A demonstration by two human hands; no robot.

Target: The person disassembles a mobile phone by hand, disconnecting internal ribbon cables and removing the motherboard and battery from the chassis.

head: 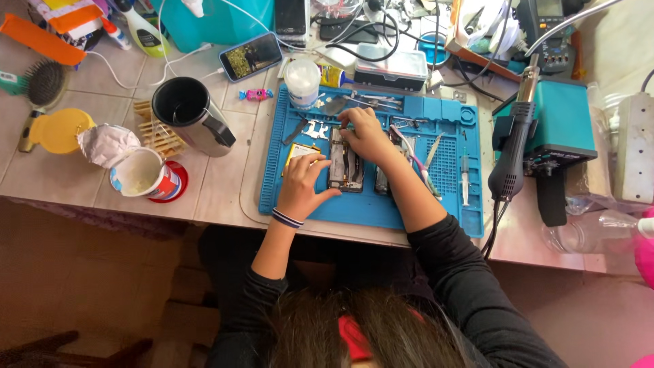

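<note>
— What screens are in front of you?

— A lit phone [251, 56] lies tilted beyond your blue mat, a dark phone [291, 17] further back.

— Any packages?

— An open white cup [144, 174], red-banded, foil lid peeled back, at your left.

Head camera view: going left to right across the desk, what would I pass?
Hairbrush → yellow lid → open foil-topped cup → black mug → left hand → opened phone → right hand → tweezers → black hot-air gun → white power strip.
</note>
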